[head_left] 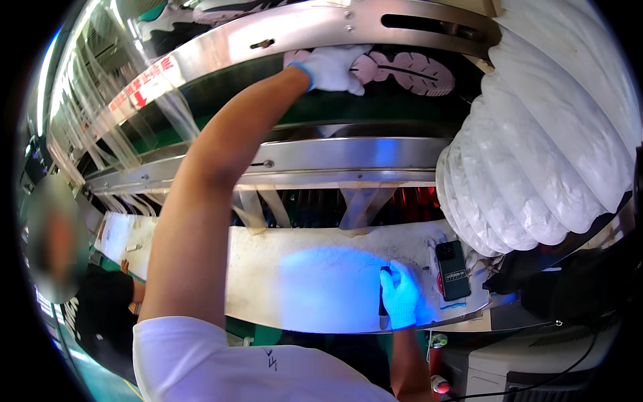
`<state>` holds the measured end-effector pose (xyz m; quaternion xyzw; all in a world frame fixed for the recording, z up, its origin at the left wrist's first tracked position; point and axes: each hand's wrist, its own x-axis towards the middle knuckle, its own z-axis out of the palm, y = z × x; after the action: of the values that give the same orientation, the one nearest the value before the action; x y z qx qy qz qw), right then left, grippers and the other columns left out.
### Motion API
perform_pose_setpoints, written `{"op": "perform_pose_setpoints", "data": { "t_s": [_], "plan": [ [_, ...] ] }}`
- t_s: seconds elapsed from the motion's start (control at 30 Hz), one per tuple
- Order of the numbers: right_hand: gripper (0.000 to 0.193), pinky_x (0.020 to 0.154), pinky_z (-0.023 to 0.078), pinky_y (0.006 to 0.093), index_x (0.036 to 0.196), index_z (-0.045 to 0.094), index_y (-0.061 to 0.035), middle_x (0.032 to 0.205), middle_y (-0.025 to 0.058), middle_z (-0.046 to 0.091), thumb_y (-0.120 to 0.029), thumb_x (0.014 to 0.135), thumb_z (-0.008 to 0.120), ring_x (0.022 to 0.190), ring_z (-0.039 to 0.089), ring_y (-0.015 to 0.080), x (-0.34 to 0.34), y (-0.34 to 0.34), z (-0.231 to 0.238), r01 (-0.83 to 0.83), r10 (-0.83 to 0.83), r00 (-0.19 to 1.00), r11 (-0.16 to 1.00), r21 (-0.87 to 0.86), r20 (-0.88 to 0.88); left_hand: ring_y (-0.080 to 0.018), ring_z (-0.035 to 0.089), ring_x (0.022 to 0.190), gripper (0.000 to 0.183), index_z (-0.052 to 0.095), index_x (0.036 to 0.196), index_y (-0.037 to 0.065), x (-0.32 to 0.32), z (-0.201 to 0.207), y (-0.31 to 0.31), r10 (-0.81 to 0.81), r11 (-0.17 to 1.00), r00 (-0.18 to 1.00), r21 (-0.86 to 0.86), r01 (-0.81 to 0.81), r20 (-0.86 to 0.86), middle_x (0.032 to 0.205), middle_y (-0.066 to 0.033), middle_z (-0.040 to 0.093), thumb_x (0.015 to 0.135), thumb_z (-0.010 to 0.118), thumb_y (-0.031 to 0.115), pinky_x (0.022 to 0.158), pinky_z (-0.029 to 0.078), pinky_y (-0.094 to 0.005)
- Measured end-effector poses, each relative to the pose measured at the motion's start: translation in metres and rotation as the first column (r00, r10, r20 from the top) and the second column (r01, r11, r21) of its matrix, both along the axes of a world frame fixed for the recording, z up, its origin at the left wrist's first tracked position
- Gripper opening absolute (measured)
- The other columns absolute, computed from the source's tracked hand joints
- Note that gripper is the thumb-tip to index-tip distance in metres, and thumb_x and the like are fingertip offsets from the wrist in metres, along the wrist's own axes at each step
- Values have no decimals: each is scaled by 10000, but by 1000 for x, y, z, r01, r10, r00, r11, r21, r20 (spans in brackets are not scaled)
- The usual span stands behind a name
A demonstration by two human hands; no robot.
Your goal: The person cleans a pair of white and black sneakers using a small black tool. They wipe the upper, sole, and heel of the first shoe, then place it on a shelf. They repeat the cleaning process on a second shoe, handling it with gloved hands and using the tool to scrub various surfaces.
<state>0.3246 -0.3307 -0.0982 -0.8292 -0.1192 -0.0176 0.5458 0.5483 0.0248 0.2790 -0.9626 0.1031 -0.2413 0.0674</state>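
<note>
The pink shoe sole (422, 79) lay on the dark green bed (402, 112) beyond the metal rail (321, 157), slotted face up. It looked light and bendy, probably rubber or foam, with little risk of breaking; its narrow waist, pinched by the 2 side edges, seemed the best hold. The white-gloved left hand (333, 68) covered its left end, though how tightly the fingers closed I could not tell. Nearer, the gloved right hand (402, 298) gripped a slim black tool (384, 301) over the blue-lit desk (258, 281), left of a dark phone (453, 268).
</note>
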Motion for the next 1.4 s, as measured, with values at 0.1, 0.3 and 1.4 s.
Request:
{"op": "perform_pose_setpoints", "data": {
  "t_s": [0.1,0.3,1.4],
  "plan": [
    [400,873,618,409,1327,757,-87,1106,131,809,-276,983,829,961,786,260,6,-7,-2,0,0,1000,1000,-2,2,-408,732,1174,940,524,1605,144,-12,29,-24,155,987,969,82,-141,-193,1302,-241,718,759,903,294,1003,581,-495],
    [432,873,614,388,1328,752,-64,1042,113,800,-294,972,838,922,761,224,10,-6,-1,18,-14,998,997,80,-57,-416,743,988,419,726,1139,101,-12,6,-2,-100,848,977,530,-16,189,1119,-190,713,746,842,188,842,594,-558],
    [492,1153,512,379,1528,626,-18,1430,78,710,-245,1099,705,1278,678,201,-23,61,12,-93,725,598,486,869,-342,-318,718,1301,795,712,1398,29,-505,-264,-67,10,678,985,-726,119,171,1395,-205,726,669,1025,91,1111,576,-408]
  ]
}}
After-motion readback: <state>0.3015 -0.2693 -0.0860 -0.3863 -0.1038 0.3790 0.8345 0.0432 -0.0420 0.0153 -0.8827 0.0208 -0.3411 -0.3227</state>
